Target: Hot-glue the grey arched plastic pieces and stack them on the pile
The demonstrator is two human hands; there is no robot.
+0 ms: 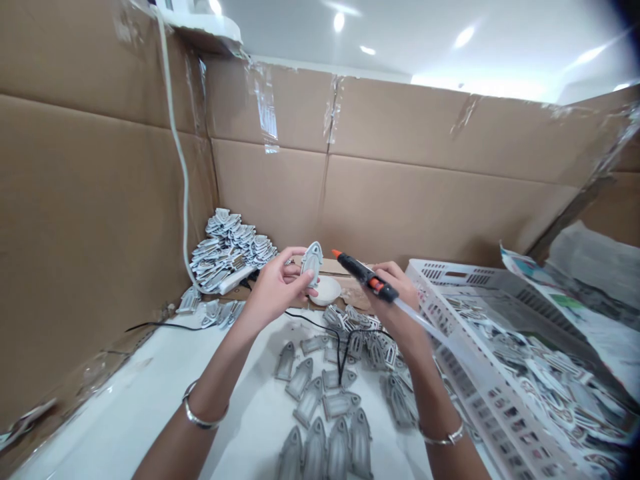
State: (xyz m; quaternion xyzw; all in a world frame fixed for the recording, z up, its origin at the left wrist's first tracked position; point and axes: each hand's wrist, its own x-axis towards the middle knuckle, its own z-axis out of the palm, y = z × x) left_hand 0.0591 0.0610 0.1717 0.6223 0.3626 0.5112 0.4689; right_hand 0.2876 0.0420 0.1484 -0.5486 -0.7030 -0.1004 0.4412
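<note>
My left hand point(283, 283) pinches a small grey arch-shaped piece point(311, 265) with a pointed top, holding it upright above the table. In my right hand point(397, 300) is a black hot glue gun point(363, 272) with an orange tip, its nozzle pointing left toward the piece but apart from it. A clear glue stick point(425, 327) sticks out of the gun's rear. Below the hands, several similar grey pieces point(309, 400) lie on the white table, with a looser heap of them point(357, 327) farther back. A small white bowl point(326, 291) stands behind the left hand's fingers.
Cardboard walls point(425, 200) enclose the table at the back and left. A tall pile of pieces point(230, 247) fills the back left corner, beside a white cable point(181, 167). Thin black cord point(341, 353) crosses the table. At right stands a white plastic crate point(475, 387) holding many pieces.
</note>
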